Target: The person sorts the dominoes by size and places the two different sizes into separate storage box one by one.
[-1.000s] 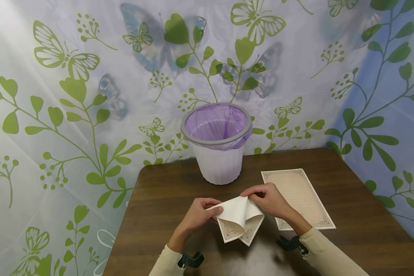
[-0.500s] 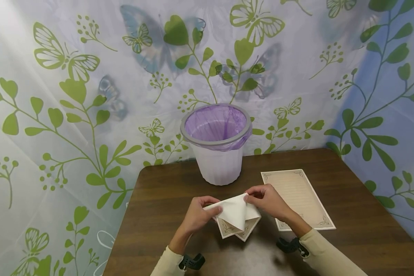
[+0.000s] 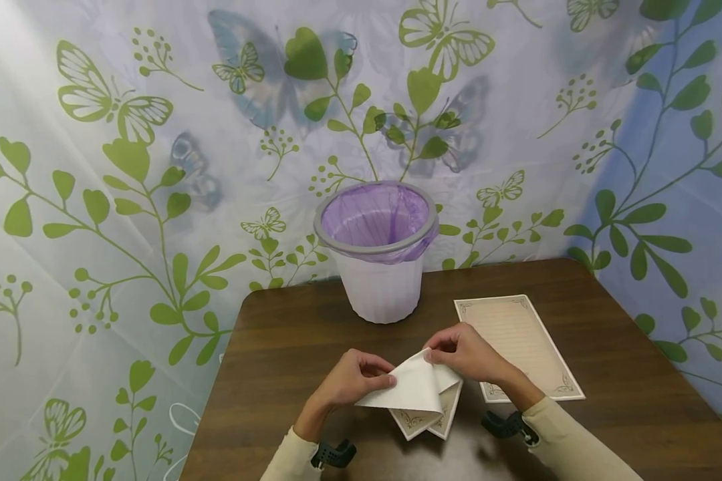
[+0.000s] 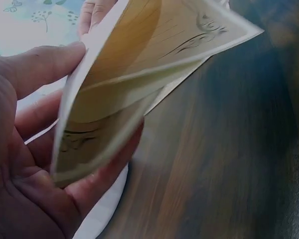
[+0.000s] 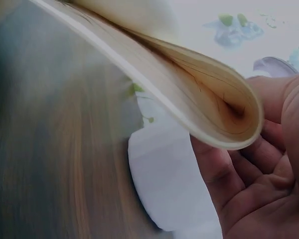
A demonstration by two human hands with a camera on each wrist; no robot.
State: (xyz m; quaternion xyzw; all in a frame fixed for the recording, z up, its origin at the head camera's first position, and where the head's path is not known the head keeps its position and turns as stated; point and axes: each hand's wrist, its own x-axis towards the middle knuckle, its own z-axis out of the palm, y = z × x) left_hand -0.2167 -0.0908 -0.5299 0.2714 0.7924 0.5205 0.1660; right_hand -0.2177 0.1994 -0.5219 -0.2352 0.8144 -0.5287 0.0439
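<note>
Between my hands, above the table, is a folded sheet of letter paper (image 3: 406,387), its plain white back outward and its tan, scroll-cornered front showing below. My left hand (image 3: 351,381) pinches its left side, thumb on the near face; in the left wrist view the thumb lies on the edge of the paper (image 4: 124,64) with fingers behind. My right hand (image 3: 466,351) pinches the upper right fold, and the right wrist view shows the paper (image 5: 224,109) bent into a rounded loop there. A second lined sheet with ornate corners (image 3: 517,334) lies flat to the right, partly behind the right forearm.
A white trash bin (image 3: 382,287) with a grey rim and purple liner stands at the back of the brown wooden table (image 3: 289,334). A butterfly-and-leaf patterned curtain (image 3: 216,167) hangs behind the table. Dark straps (image 3: 333,454) sit on both wrists.
The folded paper has turned and tilted lower on its right side, its printed corners shifting right and down. The left hand has altered its hold slightly; the flat sheet and bin stay put.
</note>
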